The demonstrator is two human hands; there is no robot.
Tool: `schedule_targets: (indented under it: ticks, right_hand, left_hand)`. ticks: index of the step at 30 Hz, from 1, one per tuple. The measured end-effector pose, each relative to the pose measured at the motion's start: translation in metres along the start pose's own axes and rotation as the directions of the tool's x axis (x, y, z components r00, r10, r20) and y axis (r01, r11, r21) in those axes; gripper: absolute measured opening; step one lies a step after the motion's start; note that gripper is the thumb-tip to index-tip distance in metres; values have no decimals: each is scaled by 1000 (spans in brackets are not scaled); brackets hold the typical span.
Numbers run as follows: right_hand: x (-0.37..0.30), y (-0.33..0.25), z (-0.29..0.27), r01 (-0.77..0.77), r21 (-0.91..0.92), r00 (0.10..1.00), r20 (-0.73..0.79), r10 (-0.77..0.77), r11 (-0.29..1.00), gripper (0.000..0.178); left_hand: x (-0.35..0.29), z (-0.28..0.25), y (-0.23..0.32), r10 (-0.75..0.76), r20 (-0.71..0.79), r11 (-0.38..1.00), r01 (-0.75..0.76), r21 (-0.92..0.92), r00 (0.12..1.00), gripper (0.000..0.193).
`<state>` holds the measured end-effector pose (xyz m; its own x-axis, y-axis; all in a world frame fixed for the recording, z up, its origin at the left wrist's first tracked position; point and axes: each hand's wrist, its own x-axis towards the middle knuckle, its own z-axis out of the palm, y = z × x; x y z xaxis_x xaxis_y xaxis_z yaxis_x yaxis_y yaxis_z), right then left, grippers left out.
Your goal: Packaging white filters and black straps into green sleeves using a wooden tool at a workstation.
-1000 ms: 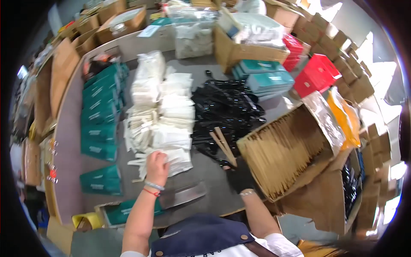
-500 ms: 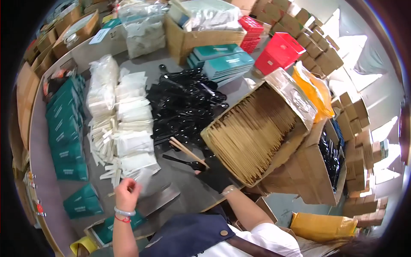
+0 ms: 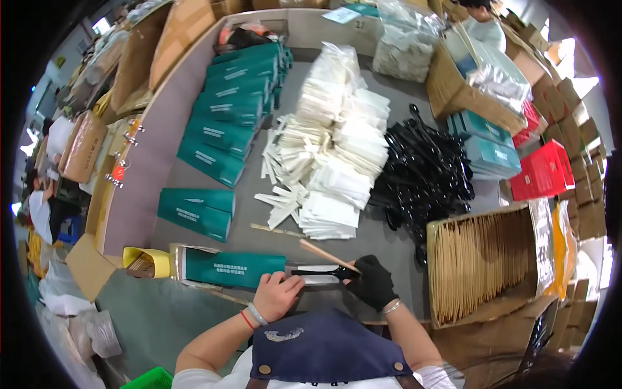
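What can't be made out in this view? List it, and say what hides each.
All in the head view:
Right-hand ends of the wooden sticks and black utensil: hidden by the gloved right grip.
Palm of the left grip: hidden by its own back.
Whatever lies under the teal packet beside it: covered by the packet.
Person at top right: head cut by the upper edge, lower body hidden by a carton.

From here I see a black spoon (image 3: 317, 272) lying sideways over a white strip (image 3: 321, 281), its thin handle pointing left toward a flat green sleeve (image 3: 236, 269). Pale wooden chopsticks (image 3: 328, 256) slant just above the spoon, left ends farther out.
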<state>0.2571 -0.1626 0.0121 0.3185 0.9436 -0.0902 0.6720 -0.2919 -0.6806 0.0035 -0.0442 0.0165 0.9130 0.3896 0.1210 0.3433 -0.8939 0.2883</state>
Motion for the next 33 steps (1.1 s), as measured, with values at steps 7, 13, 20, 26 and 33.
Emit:
schedule_targets:
  ticks: [7,13,20,26,33]
  right_hand:
    - [1,-10,-17,208,-272,970,179,-163,940,38]
    - [14,3,-10,351,-260,920,278,-278,900,34]
    - [7,-4,46,213,30,971,110,-215,977,23]
    - [-2,-11,55,83,179,997,-10,-83,980,24]
    - [15,-40,14,230,-191,969,-41,-242,954,58]
  left_hand:
    - [-3,-30,-33,-186,5,973,185,-142,983,70]
    - [2,-13,-51,-141,48,980,146,-132,989,78]
    - [30,-6,-22,-62,32,984,66,-163,998,76]
    - [40,2,-15,-47,-7,986,45,-163,999,74]
    - [46,4,-17,20,1,998,-20,-62,1000,57]
